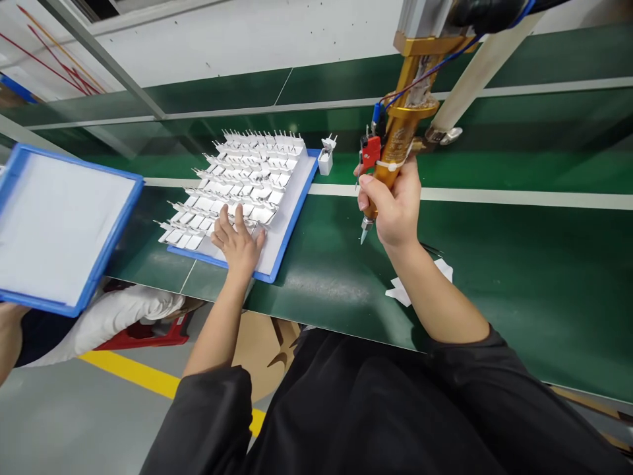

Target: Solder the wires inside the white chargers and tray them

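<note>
My right hand [400,204] is wrapped round a gold-coloured dispensing gun [398,142] that hangs from above, its pale tapered nozzle [364,234] pointing down over the bench. A red switch [370,152] with wires is strapped to the gun's side. My left hand [238,241], fingers spread, rests on or just above the near rows of small white plastic parts with metal pins [247,175]; contact is hard to make out. These parts stand in rows on a blue-rimmed white tray [281,254]. One similar white part [326,157] stands alone beyond the tray's right corner.
At the left, a person's arm [7,336] is by another blue-rimmed white tray [64,231], which is tilted above the bench edge. Crumpled white paper [399,291] lies under my right forearm on the green bench [534,277]. A pale support post [479,79] rises behind the gun.
</note>
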`<state>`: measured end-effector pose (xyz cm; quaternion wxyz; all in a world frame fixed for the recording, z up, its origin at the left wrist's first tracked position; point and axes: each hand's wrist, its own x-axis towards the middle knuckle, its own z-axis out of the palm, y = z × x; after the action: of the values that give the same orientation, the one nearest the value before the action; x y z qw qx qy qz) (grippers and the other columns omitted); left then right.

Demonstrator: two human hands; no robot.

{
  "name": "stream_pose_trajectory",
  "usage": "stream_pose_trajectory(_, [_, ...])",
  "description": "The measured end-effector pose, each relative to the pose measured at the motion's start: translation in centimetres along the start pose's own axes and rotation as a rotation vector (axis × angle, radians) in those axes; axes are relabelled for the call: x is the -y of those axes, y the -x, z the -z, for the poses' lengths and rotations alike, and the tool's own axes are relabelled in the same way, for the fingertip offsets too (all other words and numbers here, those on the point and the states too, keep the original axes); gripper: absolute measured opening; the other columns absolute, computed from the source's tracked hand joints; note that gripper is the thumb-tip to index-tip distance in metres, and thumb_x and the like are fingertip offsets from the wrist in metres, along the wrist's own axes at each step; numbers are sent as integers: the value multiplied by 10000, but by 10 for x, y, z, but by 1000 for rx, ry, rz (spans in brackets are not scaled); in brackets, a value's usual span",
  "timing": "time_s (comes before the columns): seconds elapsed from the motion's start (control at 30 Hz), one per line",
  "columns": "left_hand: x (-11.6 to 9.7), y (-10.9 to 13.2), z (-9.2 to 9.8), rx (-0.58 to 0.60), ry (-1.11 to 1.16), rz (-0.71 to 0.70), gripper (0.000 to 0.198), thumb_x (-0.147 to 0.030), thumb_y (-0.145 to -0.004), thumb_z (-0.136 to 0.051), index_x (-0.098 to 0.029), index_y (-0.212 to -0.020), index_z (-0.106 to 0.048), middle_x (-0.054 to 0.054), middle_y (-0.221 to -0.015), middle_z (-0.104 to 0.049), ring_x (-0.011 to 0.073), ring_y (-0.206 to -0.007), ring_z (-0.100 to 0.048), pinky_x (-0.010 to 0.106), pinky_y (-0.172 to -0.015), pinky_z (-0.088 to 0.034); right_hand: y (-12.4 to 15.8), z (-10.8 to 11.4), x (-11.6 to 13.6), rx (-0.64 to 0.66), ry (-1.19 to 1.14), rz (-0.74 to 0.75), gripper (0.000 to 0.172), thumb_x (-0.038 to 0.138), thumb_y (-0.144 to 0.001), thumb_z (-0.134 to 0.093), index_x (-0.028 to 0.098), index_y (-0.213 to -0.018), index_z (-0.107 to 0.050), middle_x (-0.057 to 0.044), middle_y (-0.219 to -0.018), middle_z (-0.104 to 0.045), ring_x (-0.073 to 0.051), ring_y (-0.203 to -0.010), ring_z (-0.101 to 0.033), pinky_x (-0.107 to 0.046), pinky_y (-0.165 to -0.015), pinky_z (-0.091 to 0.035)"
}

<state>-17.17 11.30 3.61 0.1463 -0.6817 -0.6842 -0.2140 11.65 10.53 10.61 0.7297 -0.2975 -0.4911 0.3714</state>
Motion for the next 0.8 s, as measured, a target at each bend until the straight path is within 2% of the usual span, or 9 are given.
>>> stream_pose_trajectory(0.1, [-18,-9,13,-47,65,-111,709,-379,-795,-649,-153,-1418,-396,237,-1512,-311,433,-1382,-282,601,-1085,-235,-4,3,-2,3,6,-26,267,362,-788,-637,261,-953,-452,44,-860,-611,-45,-482,-449,-238,-447,-379])
stream_pose_trajectory(0.2, [-59,-32,8,-20,259,-275,618,-357,-816,-632,-183,-1375,-433,196,-1466,-376,369,-1386,-320,548,-1134,-246,-9,6,-5,-30,20,-47,258,357,-786,-629,248,-922,-440,49,-827,-606,-45,-469,-451,-234,-439,-379])
stream_pose_trajectory(0.3, [-112,-69,-29,121,499,-362,677,-323,-825,-627,-163,-1422,-351,183,-1430,-421,309,-1375,-368,476,-1149,-294,-12,9,-7,-61,27,-48,247,343,-786,-628,239,-902,-436,51,-805,-602,-42,-459,-452,-227,-436,-376])
stream_pose_trajectory(0.37, [-142,-98,-63,208,592,-307,768,-266,-794,-661,-127,-1451,-289,207,-1443,-416,316,-1367,-388,466,-1137,-312,-13,11,-9,-74,35,-52,254,335,-786,-636,236,-911,-438,51,-815,-606,-38,-456,-453,-222,-435,-372])
stream_pose_trajectory(0.43, [-164,-126,-94,248,604,-191,812,-213,-758,-694,-90,-1452,-289,238,-1426,-440,347,-1356,-400,488,-1122,-313,-14,12,-10,-84,51,-65,268,338,-784,-648,230,-922,-445,46,-832,-615,-34,-459,-459,-216,-437,-374])
stream_pose_trajectory(0.5, [-174,-149,-114,264,570,-59,814,-168,-746,-694,-62,-1449,-298,255,-1355,-513,369,-1328,-433,512,-1093,-327,-14,13,-11,-87,65,-91,281,348,-778,-662,222,-927,-460,41,-828,-624,-36,-464,-465,-210,-436,-378])
stream_pose_trajectory(0.6, [-176,-168,-125,262,519,44,759,-115,-766,-639,-26,-1444,-311,269,-1205,-612,397,-1266,-494,544,-1043,-352,-15,13,-12,-91,81,-139,288,366,-773,-672,209,-920,-481,38,-787,-625,-41,-465,-471,-202,-429,-379])
stream_pose_trajectory(0.7, [-172,-170,-124,260,515,29,730,-94,-776,-606,-55,-1449,-326,240,-1149,-649,386,-1201,-558,516,-1013,-384,-17,14,-13,-109,95,-151,283,364,-768,-676,205,-905,-486,42,-752,-619,-44,-463,-476,-202,-432,-385])
stream_pose_trajectory(0.8, [-170,-157,-115,295,529,8,755,-109,-781,-618,-68,-1466,-303,211,-1145,-667,356,-1134,-613,450,-963,-435,-18,16,-15,-116,109,-132,270,348,-763,-677,208,-901,-492,59,-687,-593,-53,-462,-482,-207,-440,-393])
